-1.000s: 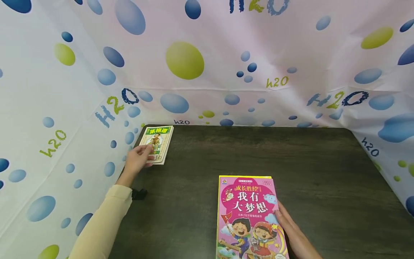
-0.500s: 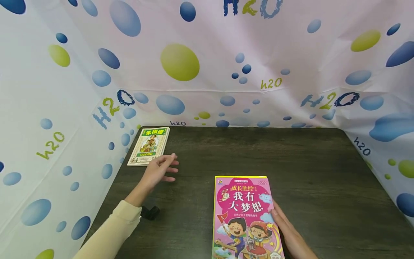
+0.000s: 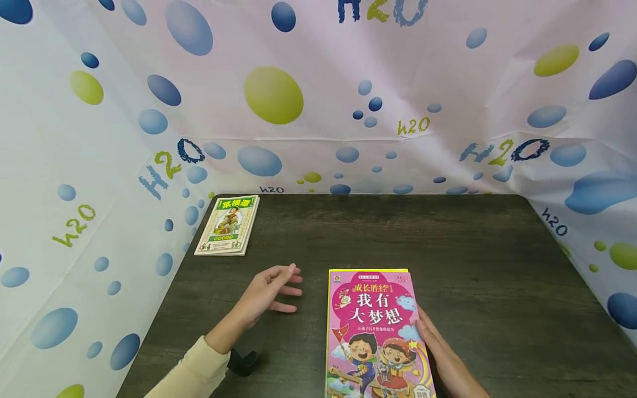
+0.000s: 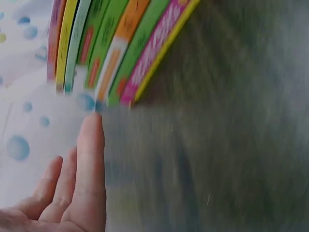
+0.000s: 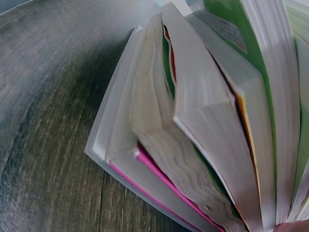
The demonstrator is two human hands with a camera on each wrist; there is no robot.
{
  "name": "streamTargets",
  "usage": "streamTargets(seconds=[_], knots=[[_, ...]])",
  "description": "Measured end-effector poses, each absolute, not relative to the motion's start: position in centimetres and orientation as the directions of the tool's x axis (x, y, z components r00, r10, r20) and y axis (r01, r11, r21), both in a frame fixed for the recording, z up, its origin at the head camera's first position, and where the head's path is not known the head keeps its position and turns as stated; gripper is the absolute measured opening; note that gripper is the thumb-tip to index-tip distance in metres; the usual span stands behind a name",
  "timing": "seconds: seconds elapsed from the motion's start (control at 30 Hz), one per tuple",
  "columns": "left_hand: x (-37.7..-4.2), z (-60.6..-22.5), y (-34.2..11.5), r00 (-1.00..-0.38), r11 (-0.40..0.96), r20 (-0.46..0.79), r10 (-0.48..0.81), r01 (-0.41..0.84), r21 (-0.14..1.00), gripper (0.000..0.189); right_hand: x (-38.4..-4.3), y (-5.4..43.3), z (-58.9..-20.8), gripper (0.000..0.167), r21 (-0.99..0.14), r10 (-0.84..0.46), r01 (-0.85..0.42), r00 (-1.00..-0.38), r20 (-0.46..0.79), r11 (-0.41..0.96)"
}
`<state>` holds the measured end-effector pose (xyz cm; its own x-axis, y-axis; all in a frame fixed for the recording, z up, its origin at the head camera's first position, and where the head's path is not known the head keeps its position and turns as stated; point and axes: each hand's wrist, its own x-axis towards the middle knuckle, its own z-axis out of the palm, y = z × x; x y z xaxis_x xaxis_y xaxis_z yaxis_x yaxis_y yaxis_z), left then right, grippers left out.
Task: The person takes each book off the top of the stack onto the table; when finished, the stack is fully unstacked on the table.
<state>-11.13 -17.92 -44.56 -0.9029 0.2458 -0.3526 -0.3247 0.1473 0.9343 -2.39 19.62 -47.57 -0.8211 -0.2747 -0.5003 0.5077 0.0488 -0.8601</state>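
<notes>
A pink picture book (image 3: 378,337) with two cartoon children on its cover lies on top of a tall stack of books at the front of the table. My right hand (image 3: 448,354) rests against the right side of this stack, by the page edges (image 5: 207,111); most of its fingers are hidden. My left hand (image 3: 271,293) hovers left of the stack, fingers spread and holding nothing. In the left wrist view its index finger points toward the colourful spines (image 4: 111,53) of several stacked books. A thinner pair of cream and green books (image 3: 228,225) lies at the far left corner.
The dark wood-grain table (image 3: 398,232) is bordered at the back and sides by a white sheet (image 3: 338,72) with blue and green dots. A black strap piece (image 3: 243,363) hangs under my left wrist.
My left hand has let go of the cream and green books in the corner and moved right and nearer, toward the stack. My right hand has stayed at the stack's side.
</notes>
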Motion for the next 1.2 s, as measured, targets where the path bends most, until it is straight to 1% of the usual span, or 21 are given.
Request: streamTargets(seconds=[0.1,0.33,0.43,0.6,0.77,0.9,1.03,1.2], knots=[[-10.0,-44.6,-16.8,-0.884,0.145,-0.374,0.281,-0.346,0.927,0.069,-2.4,19.5,-47.5,0.073,-0.863,-0.261,0.503,-0.827,-0.498,0.052],[-7.5,-44.8,-14.8,-0.859,0.139,-0.395,0.326,-0.37,0.919,0.068,-2.5,19.5,-47.5,0.075,-0.855,-0.272,0.514,-0.816,-0.51,0.061],[-6.6,-45.0,-14.0,-0.845,0.141,-0.409,0.343,-0.384,0.912,0.068,-2.4,19.4,-47.5,0.074,-0.858,-0.261,0.511,-0.822,-0.507,0.057],[-5.5,-45.4,-12.8,-0.825,0.137,-0.418,0.379,-0.397,0.908,0.067,-2.6,19.4,-47.5,0.076,-0.846,-0.244,0.53,-0.814,-0.528,0.062],[-4.6,-45.5,-12.1,-0.823,0.141,-0.416,0.386,-0.393,0.909,0.069,-2.6,19.4,-47.4,0.075,-0.851,-0.243,0.522,-0.819,-0.519,0.056],[-4.0,-45.4,-11.8,-0.82,0.164,-0.424,0.385,-0.391,0.906,0.073,-2.5,19.5,-47.5,0.073,-0.858,-0.27,0.513,-0.821,-0.504,0.043],[-3.6,-45.3,-11.5,-0.824,0.211,-0.416,0.384,-0.36,0.909,0.081,-2.5,19.7,-47.6,0.073,-0.857,-0.296,0.514,-0.815,-0.499,0.029],[-3.2,-45.4,-11.3,-0.834,0.271,-0.401,0.38,-0.314,0.91,0.088,-2.4,19.8,-47.9,0.075,-0.853,-0.29,0.52,-0.812,-0.507,0.036]])
